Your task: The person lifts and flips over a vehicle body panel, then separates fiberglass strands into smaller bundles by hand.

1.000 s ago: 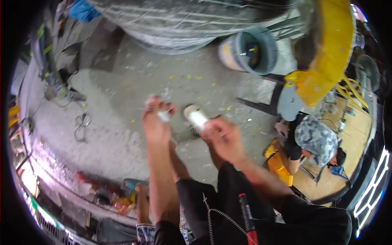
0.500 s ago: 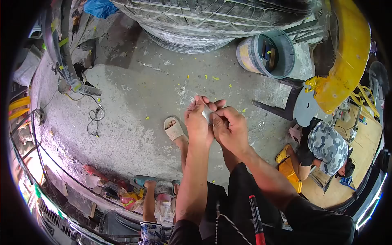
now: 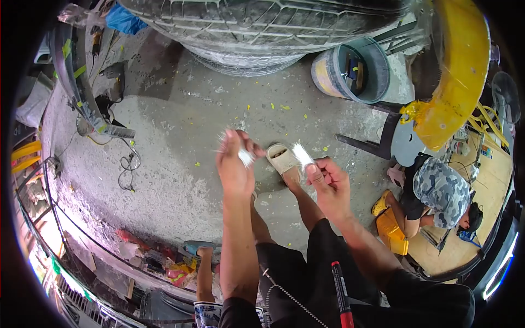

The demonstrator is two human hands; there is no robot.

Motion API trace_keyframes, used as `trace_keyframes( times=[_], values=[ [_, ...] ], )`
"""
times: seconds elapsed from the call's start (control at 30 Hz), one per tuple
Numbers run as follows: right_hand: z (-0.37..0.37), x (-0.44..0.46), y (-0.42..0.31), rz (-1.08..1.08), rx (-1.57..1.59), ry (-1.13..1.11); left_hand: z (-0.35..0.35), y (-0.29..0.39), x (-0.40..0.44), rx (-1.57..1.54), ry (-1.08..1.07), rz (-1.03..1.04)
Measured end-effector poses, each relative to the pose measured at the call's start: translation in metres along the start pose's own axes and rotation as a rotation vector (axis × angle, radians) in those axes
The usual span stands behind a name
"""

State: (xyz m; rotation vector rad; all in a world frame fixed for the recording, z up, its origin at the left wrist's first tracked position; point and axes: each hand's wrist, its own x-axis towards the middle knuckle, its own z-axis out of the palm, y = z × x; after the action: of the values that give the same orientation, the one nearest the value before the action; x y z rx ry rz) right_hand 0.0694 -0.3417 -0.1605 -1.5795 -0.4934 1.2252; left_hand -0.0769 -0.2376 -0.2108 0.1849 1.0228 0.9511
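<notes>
My left hand point(image 3: 235, 161) pinches a tuft of white fibres point(image 3: 245, 158), with thin strands sticking out past the fingertips. Another white fibrous tuft point(image 3: 301, 155) points up from between the thumb and fingers of my right hand point(image 3: 330, 183). The two hands are apart, held in front of my body above the concrete floor point(image 3: 186, 131). A foot in a beige sandal point(image 3: 281, 158) shows between them. A red and black marker point(image 3: 341, 292) lies against my dark clothing.
A large tyre point(image 3: 273, 27) is at the top, beside a bucket point(image 3: 355, 71) holding dark items. A yellow curved panel point(image 3: 456, 76) hangs upper right. A person in a camouflage top point(image 3: 442, 188) crouches at the right by a wooden board point(image 3: 486, 218). Cables and clutter line the left.
My hands were together half a second ago and are now separated, each with a white tuft. The sandalled foot now shows between my hands instead of left of them.
</notes>
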Motion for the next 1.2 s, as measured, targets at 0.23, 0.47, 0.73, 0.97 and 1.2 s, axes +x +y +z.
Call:
trace_keyframes(
  times=[0.23,0.47,0.73,0.97,1.2],
  values=[
    [-0.001,0.014,-0.006,0.01,0.0,0.006,0.032,-0.031,-0.026,0.182,-0.198,0.011],
    [0.004,0.02,-0.009,-0.074,-0.07,0.081,0.049,-0.03,-0.026,0.257,-0.069,-0.012],
    [-0.004,0.024,-0.008,0.003,-0.1,0.022,0.045,-0.031,-0.024,0.112,-0.038,-0.027],
    [0.001,0.023,-0.014,0.037,0.124,0.118,0.049,-0.037,-0.032,0.305,-0.101,0.046],
    [0.005,0.029,-0.011,-0.012,0.1,0.241,0.057,-0.035,-0.039,0.607,-0.124,0.057]
  ],
)
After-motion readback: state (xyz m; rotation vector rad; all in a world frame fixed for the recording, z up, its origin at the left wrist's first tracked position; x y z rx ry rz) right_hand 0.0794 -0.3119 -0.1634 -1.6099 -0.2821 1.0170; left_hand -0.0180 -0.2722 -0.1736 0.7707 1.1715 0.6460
